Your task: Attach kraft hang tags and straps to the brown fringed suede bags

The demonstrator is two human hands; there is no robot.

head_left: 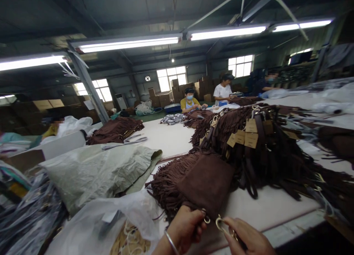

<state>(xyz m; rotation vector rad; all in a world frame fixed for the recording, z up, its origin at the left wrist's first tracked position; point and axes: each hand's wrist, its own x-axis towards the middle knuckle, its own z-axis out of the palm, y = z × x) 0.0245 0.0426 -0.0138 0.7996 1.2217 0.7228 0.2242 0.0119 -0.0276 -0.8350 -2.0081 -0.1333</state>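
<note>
A dark brown fringed bag [206,177] lies on the white table in front of me, its fringe spread to the left. At the bag's near edge my left hand [188,225], with a silver bangle on the wrist, pinches the part beside a small metal ring [207,219]. To its right, my right hand [246,236] holds a gold-coloured metal clasp [219,223] between thumb and fingers. A small gap separates the ring and the clasp. Behind the bag rises a big pile of brown fringed bags [229,129] with straps and tan paper tags [251,140].
A pale woven sack [99,170] and clear plastic bags [110,218] lie at the left. More brown bags [118,129] sit farther back on the white table [168,135]. Several people work beyond it, one in a white shirt [222,91]. Tube lights hang overhead.
</note>
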